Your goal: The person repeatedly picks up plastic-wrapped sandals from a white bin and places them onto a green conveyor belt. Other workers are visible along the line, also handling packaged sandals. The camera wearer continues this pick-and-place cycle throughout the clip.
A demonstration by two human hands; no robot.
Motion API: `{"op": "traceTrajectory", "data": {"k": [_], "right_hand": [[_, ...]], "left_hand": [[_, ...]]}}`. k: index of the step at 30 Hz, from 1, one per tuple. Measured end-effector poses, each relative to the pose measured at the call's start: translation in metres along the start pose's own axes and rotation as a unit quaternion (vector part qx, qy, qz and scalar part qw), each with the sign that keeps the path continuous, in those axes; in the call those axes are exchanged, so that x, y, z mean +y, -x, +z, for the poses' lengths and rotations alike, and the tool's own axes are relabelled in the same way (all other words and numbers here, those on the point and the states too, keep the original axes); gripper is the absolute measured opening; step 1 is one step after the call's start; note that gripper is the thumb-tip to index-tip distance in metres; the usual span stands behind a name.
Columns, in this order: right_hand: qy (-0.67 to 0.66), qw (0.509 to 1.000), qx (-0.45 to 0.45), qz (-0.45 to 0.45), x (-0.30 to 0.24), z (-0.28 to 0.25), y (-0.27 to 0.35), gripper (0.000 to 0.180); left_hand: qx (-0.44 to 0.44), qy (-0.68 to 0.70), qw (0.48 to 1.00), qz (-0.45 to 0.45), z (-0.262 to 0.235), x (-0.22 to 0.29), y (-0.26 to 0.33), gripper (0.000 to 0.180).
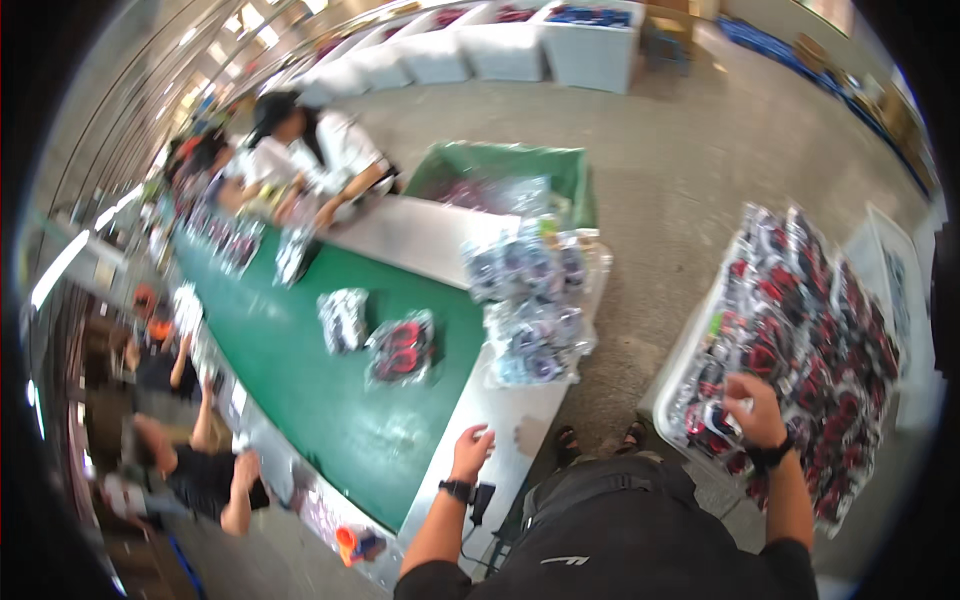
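My left hand point(471, 453) is above the pale metal edge point(510, 420) of the green conveyor belt point(290, 370), fingers partly bent and apart, holding nothing. Over at the right, my right hand point(756, 410) hovers at the near left side of a white bin point(668, 385) heaped with clear-bagged red and black shoes point(790, 290). Its thumb and fingers curve apart, and no bag is visibly gripped. A bagged red and black pair point(402, 348) lies on the belt beside a bagged dark pair point(344, 320). Bagged bluish shoes point(540, 340) are piled at the belt's end.
A green lined bin point(592, 190) stands beyond the belt's end. Co-workers point(330, 150) work along the far side, and another person point(200, 470) is at the left. White bins point(590, 60) line the back. An orange object point(348, 545) sits near the belt's lower edge.
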State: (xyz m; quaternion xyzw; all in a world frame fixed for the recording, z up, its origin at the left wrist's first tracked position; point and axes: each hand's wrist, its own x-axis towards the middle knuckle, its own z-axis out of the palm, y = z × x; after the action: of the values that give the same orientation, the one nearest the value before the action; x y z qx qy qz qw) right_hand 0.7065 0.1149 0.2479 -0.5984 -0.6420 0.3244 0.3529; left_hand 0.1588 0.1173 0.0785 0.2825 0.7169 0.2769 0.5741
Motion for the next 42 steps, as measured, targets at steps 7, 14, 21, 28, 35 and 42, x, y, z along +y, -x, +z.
{"op": "traceTrajectory", "data": {"k": [7, 14, 21, 28, 35, 42], "right_hand": [[-0.005, 0.993, -0.087, 0.085, -0.021, 0.082, 0.053, 0.038], [0.06, 0.991, -0.105, 0.052, -0.03, 0.142, 0.055, 0.038], [0.163, 0.965, -0.196, 0.057, -0.067, 0.131, 0.064, 0.038], [0.174, 0.966, -0.138, 0.133, -0.048, 0.116, 0.075, 0.036], [0.202, 0.958, -0.143, 0.146, -0.025, 0.113, 0.094, 0.034], [0.18, 0.962, -0.162, 0.127, -0.01, 0.124, 0.085, 0.034]], "left_hand": [[0.118, -0.052, 0.987, 0.097, -0.078, 0.008, -0.082, 0.047], [0.142, 0.199, 0.966, -0.08, -0.142, 0.005, -0.191, 0.053], [0.306, 0.28, 0.903, -0.114, -0.115, 0.035, -0.243, 0.097], [0.438, 0.019, 0.89, -0.125, -0.086, 0.091, -0.244, 0.112], [0.443, 0.2, 0.873, -0.017, -0.101, 0.055, -0.265, 0.116], [0.436, 0.051, 0.889, 0.131, -0.11, 0.015, -0.246, 0.08]]}}
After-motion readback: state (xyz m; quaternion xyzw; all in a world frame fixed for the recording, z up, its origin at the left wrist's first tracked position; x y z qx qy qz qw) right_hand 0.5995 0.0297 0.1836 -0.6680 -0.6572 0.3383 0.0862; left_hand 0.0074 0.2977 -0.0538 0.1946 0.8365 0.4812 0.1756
